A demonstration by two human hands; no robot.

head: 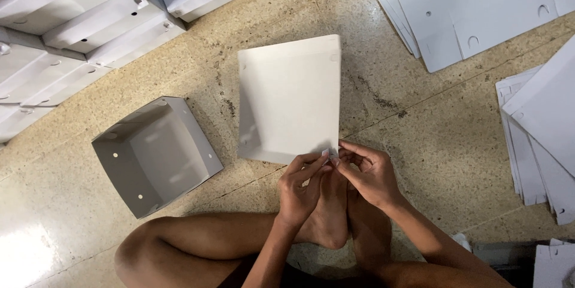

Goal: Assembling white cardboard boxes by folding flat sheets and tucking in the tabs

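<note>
Bare legs fold across the bottom of the view, one knee (141,252) at the left and a foot (328,216) tucked up between the wrists; the person sits on the floor. Just above the foot, the left hand (299,189) and the right hand (368,174) meet at the near right corner of a white cardboard box panel (290,99). Both sets of fingers are drawn in narrow, pinching a small tab (326,153) at that corner between thumb and fingertips. The panel lies straight ahead of the person, its near edge touching the fingertips and its far edge pointing away.

To do this pinch well, I judge both thumbs should stay close to the crease, so the thin board bends along the scored line and does not buckle. The rest of the panel should lie flat so the corner stays square.

Left of the panel, apart from it, an open folded box (156,156) sits with its hollow facing up. Under everything is a speckled terrazzo floor (419,144), worn and stained, with thin joint lines crossing it. At the right edge lie loose flat blanks (539,138); farther off, a larger sheaf of flat blanks (473,6) at the top right, and a stack of finished boxes (78,24) at the top left.
</note>
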